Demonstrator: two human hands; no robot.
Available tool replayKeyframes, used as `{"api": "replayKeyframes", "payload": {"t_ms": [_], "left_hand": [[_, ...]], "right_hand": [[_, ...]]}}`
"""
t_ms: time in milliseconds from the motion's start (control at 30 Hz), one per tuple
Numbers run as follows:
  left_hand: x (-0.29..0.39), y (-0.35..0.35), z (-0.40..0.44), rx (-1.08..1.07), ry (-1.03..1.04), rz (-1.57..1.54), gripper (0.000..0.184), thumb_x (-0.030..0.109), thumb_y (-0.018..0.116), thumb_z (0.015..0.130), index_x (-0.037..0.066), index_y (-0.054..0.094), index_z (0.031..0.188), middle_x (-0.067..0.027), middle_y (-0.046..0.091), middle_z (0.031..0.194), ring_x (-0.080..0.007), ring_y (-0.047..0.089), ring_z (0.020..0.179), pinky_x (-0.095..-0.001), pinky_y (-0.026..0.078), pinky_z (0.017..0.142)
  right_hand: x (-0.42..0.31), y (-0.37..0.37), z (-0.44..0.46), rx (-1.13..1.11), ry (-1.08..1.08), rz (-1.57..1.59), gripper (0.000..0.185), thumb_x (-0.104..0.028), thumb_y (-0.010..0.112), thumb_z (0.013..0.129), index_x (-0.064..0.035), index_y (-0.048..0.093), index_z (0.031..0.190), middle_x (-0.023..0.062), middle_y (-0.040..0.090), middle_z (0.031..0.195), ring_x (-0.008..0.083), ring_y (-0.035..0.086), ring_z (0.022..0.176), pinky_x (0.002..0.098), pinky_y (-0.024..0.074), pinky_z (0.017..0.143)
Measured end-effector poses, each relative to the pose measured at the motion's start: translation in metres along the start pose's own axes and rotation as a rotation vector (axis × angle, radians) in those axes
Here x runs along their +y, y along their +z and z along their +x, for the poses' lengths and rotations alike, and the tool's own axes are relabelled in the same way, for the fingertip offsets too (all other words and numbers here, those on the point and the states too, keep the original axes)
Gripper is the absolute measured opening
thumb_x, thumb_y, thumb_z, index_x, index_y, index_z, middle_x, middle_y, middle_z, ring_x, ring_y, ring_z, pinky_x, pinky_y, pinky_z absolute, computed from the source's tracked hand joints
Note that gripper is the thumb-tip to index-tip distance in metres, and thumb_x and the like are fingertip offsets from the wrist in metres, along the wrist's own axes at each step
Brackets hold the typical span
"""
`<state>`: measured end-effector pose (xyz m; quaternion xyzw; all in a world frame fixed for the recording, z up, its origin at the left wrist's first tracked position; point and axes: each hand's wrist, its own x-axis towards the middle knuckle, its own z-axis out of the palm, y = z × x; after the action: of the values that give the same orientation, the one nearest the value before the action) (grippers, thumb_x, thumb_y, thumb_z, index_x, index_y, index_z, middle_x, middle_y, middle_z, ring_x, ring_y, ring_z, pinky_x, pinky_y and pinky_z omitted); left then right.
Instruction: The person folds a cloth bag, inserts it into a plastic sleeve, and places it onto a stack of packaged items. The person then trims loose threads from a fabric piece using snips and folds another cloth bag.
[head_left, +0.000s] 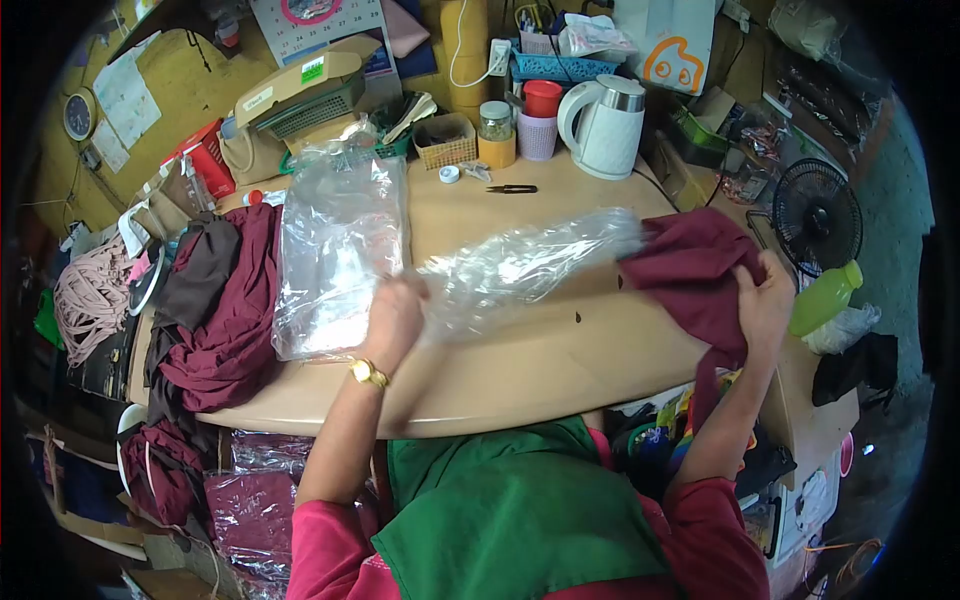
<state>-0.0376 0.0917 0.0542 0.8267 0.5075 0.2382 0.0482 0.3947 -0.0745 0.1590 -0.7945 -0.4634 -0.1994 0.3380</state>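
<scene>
At a brown table [520,375] before a yellow wall [182,112], holding a bag [530,258] and maroon cloth [692,262].
Gripping one across the middle with the left hand [397,312] closed, pinching the other near the right edge with the right hand [765,305]. Could split the thin bag by tugging hard, or drop the cloth through a loose pinch. Near the far edge, snips [513,189] and a kettle [608,130].

Even, fairly bright light reaches my table [480,385], glaring white off the clear plastic [345,250]. My left hand [398,305] blurs, probably from motion. Soft shadow falls near my left forearm [345,440]; the edges bow and darken to black.
</scene>
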Motion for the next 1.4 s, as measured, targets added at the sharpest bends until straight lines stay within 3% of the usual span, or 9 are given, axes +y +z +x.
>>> {"api": "replayKeyframes", "payload": {"t_ms": [100, 167, 300, 567, 900, 1067, 1167, 1300, 1400], "left_hand": [[-0.023, -0.034, 0.019, 0.408, 0.027, 0.118, 0.023, -0.006, 0.059, 0.07, 0.01, 0.072, 0.079, -0.0134, 0.068, 0.083, -0.0334, 0.062, 0.081, -0.0447, 0.05, 0.072], [0.009, -0.064, 0.026, 0.675, 0.143, 0.228, 0.025, -0.005, 0.06, 0.071, 0.011, 0.073, 0.085, -0.0104, 0.068, 0.092, -0.0318, 0.061, 0.081, -0.0448, 0.049, 0.071], [0.021, 0.009, 0.011, -0.003, 0.3, 0.154, 0.027, -0.005, 0.063, 0.072, 0.008, 0.073, 0.093, -0.0122, 0.063, 0.104, -0.031, 0.065, 0.087, -0.0433, 0.053, 0.072], [0.06, -0.023, 0.018, 0.009, 0.032, 0.117, 0.084, -0.013, 0.051, 0.072, 0.005, 0.031, 0.151, -0.0189, 0.041, 0.148, -0.037, 0.067, 0.082, -0.0431, 0.055, 0.065], [0.08, -0.066, 0.013, 0.04, 0.278, -0.041, 0.09, -0.007, 0.059, 0.072, 0.006, 0.024, 0.154, -0.0173, 0.026, 0.159, -0.038, 0.068, 0.079, -0.0434, 0.057, 0.065], [0.125, -0.053, -0.017, -0.105, 0.452, 0.017, 0.087, -0.004, 0.058, 0.074, 0.017, 0.033, 0.154, -0.0194, 0.026, 0.159, -0.0306, 0.069, 0.075, -0.0383, 0.056, 0.058], [0.14, -0.049, -0.036, -0.164, 0.535, 0.0, 0.077, -0.003, 0.06, 0.075, 0.019, 0.046, 0.148, -0.018, 0.031, 0.157, -0.0269, 0.069, 0.081, -0.0378, 0.055, 0.06], [0.117, -0.041, -0.044, 0.227, 0.473, 0.058, 0.076, -0.007, 0.059, 0.074, 0.021, 0.051, 0.144, -0.0182, 0.034, 0.155, -0.0259, 0.068, 0.087, -0.0374, 0.056, 0.064], [0.108, -0.028, -0.044, 0.121, 0.371, -0.262, 0.08, -0.013, 0.057, 0.072, 0.022, 0.052, 0.144, -0.0219, 0.035, 0.153, -0.0233, 0.067, 0.086, -0.035, 0.055, 0.066]], "right_hand": [[0.058, 0.012, 0.009, 0.083, 0.083, 0.038, 0.033, -0.017, 0.076, 0.083, 0.0051, 0.065, 0.105, 0.0256, 0.068, 0.101, 0.0376, 0.065, 0.092, 0.0411, 0.0488, 0.085], [0.055, 0.014, 0.008, 0.151, 0.058, 0.054, 0.035, -0.018, 0.077, 0.083, 0.0049, 0.065, 0.106, 0.0233, 0.069, 0.099, 0.0358, 0.065, 0.091, 0.0408, 0.0493, 0.084], [0.005, 0.012, -0.005, 0.131, 0.064, 0.302, 0.024, -0.01, 0.074, 0.084, 0.0051, 0.062, 0.098, 0.0172, 0.066, 0.092, 0.0244, 0.063, 0.085, 0.0352, 0.049, 0.08], [-0.079, 0.007, -0.035, 0.43, -0.191, 0.418, 0.022, 0.005, 0.069, 0.073, 0.0022, 0.062, 0.094, 0.0145, 0.061, 0.09, 0.0277, 0.062, 0.082, 0.0347, 0.0502, 0.077], [-0.167, 0.107, -0.065, -0.526, -0.643, 0.76, 0.032, 0.003, 0.06, 0.078, -0.0047, 0.066, 0.108, 0.0191, 0.061, 0.101, 0.0355, 0.064, 0.093, 0.0414, 0.0527, 0.079], [-0.202, 0.235, -0.057, -0.586, -0.234, 1.466, 0.025, -0.019, 0.063, 0.096, -0.0019, 0.067, 0.114, 0.0078, 0.069, 0.094, 0.0182, 0.059, 0.079, 0.0376, 0.0493, 0.07], [-0.189, 0.187, -0.036, -0.539, -0.237, 0.586, 0.033, -0.025, 0.066, 0.094, -0.0011, 0.066, 0.117, 0.0055, 0.069, 0.092, 0.0147, 0.058, 0.079, 0.0354, 0.0501, 0.072], [-0.174, 0.192, -0.023, -0.252, 0.249, 1.271, 0.038, -0.035, 0.071, 0.09, 0.0002, 0.07, 0.105, 0.0096, 0.068, 0.081, 0.0199, 0.062, 0.074, 0.0365, 0.0496, 0.071], [-0.16, 0.142, 0.012, -0.421, 0.367, 1.023, 0.038, -0.03, 0.068, 0.092, 0.0023, 0.067, 0.111, 0.0113, 0.07, 0.092, 0.0225, 0.064, 0.081, 0.0377, 0.05, 0.077]]}}
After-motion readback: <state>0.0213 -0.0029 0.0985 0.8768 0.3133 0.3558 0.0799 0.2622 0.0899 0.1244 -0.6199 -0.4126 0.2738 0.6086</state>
